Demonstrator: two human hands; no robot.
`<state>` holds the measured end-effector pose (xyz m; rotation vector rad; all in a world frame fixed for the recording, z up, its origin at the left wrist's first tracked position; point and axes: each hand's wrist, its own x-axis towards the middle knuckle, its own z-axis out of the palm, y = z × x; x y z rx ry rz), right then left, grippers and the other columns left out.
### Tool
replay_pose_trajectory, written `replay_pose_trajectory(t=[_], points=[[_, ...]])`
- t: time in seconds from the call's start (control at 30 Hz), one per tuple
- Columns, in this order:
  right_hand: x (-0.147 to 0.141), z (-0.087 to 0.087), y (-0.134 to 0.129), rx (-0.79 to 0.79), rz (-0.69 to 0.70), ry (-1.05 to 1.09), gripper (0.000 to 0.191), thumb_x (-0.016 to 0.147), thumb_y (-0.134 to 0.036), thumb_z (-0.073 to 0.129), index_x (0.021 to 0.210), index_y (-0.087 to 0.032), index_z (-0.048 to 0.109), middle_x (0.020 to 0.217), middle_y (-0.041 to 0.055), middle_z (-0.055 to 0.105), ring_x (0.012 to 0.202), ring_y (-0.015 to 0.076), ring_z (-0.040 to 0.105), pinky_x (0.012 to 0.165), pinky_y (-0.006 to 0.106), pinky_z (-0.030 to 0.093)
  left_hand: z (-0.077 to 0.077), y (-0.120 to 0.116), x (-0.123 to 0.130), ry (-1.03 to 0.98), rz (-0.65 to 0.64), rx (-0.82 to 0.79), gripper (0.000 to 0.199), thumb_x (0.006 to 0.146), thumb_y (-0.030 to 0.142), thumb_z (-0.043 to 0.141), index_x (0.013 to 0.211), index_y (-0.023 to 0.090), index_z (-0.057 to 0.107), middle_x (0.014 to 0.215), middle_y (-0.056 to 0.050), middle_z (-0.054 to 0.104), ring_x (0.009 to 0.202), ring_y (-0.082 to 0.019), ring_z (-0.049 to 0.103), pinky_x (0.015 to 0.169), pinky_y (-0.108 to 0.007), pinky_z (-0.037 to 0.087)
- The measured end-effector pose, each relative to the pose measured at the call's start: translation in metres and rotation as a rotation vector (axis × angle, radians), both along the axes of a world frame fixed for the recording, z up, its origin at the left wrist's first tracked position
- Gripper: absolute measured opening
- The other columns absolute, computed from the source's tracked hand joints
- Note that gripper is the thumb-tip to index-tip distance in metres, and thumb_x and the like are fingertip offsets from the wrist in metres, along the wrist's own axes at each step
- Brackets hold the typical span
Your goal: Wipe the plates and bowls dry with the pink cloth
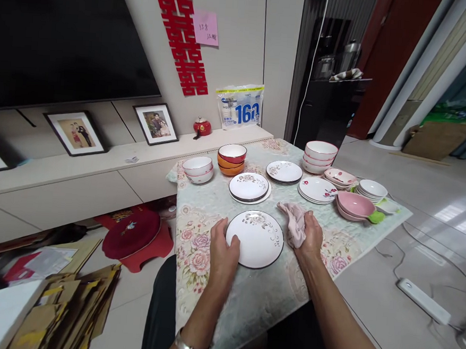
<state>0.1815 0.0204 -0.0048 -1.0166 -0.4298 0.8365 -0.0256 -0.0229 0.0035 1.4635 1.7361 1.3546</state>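
Observation:
My left hand grips the left rim of a white plate, thumb on top and fingers along the edge. The plate has a dark rim and a brown floral pattern. A crumpled pale pink cloth is bunched in my right hand, just right of the plate and apart from it. Behind the plate sits a stack of similar dark-rimmed plates, with another such stack farther back. Plates with red flowers are stacked beyond my right hand.
On the flowered tablecloth stand white bowls, orange and red bowls, pink-rimmed bowls, a pink bowl and small white dishes. A red stool and flattened cardboard are at left. A power strip lies on the floor.

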Motion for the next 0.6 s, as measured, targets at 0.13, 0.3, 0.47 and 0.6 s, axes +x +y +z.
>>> replay_pose_trajectory(t=[0.13, 0.3, 0.47, 0.6], points=[[-0.004, 0.003, -0.005, 0.031, 0.044, -0.128, 0.044, 0.077, -0.059, 0.067, 0.086, -0.016, 0.065, 0.079, 0.0017, 0.068, 0.073, 0.0175, 0.061, 0.072, 0.034, 0.050, -0.018, 0.013, 0.001, -0.238, 0.062, -0.067, 0.064, 0.070, 0.010, 0.058, 0.133, 0.012, 0.047, 0.134, -0.019, 0.054, 0.126, -0.028, 0.054, 0.111, -0.045, 0.039], [-0.025, 0.017, -0.011, 0.136, 0.099, -0.389, 0.037, 0.088, -0.053, 0.057, 0.091, -0.018, 0.069, 0.088, 0.0029, 0.070, 0.084, 0.0180, 0.061, 0.081, 0.033, 0.046, -0.023, 0.016, -0.006, -0.549, 0.053, -0.094, 0.056, 0.066, 0.007, 0.058, 0.122, 0.014, 0.053, 0.125, -0.018, 0.062, 0.115, -0.023, 0.063, 0.104, -0.041, 0.046], [-0.048, 0.035, -0.013, 0.109, 0.280, -0.841, 0.035, 0.095, -0.044, 0.045, 0.096, -0.020, 0.070, 0.096, 0.0068, 0.070, 0.095, 0.0232, 0.059, 0.088, 0.038, 0.043, -0.013, 0.012, -0.006, -0.697, -0.022, -0.068, 0.056, 0.062, 0.003, 0.056, 0.116, 0.016, 0.056, 0.120, -0.014, 0.065, 0.114, -0.022, 0.064, 0.105, -0.041, 0.045], [-0.048, 0.047, -0.026, -0.148, 0.581, -1.446, 0.038, 0.088, -0.042, 0.056, 0.122, -0.025, 0.064, 0.126, 0.0111, 0.063, 0.126, 0.0356, 0.040, 0.099, 0.053, 0.033, -0.003, 0.008, -0.002, -0.804, -0.057, -0.049, 0.060, 0.061, 0.006, 0.055, 0.121, 0.016, 0.054, 0.120, -0.014, 0.064, 0.113, -0.022, 0.063, 0.102, -0.039, 0.047]])
